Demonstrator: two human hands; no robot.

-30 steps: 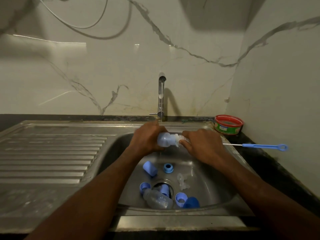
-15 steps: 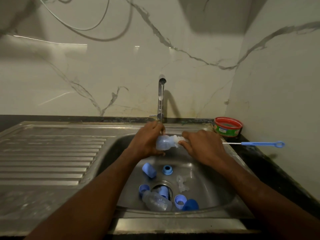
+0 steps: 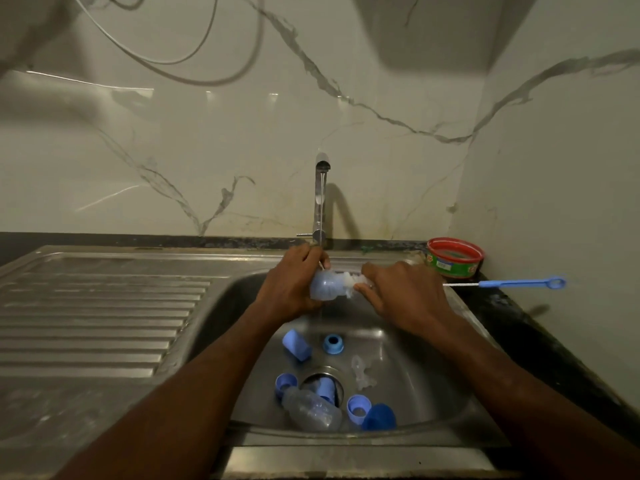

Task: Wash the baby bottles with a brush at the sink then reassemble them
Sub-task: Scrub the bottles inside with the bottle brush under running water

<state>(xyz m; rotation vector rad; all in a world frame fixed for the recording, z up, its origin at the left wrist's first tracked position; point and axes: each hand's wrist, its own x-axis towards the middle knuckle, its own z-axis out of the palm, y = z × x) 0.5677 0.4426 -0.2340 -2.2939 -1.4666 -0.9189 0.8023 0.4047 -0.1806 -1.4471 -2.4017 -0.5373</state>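
Note:
My left hand (image 3: 292,289) grips a small clear baby bottle (image 3: 323,288) over the sink basin (image 3: 426,386), lying sideways under the tap's thin stream. My right hand (image 3: 401,294) grips the blue-handled bottle brush (image 3: 519,283); its white bristles sit at the bottle's mouth and its handle sticks out to the right over the counter. A second clear bottle (image 3: 311,412) lies on the basin floor near the drain. Around it lie blue caps and rings (image 3: 358,407), a blue cover (image 3: 296,344), a blue collar (image 3: 333,344) and clear teats (image 3: 362,372).
The tap (image 3: 320,202) runs at the back of the basin. A ribbed steel draining board (image 3: 97,317) stretches to the left. A red-and-green tub (image 3: 454,257) stands in the back right corner on the dark counter (image 3: 540,327). Marble wall closes off the right.
The bottle has shifted slightly left under the stream, with its round base turned more toward me, and both hands have moved with it. The parts in the basin have not moved.

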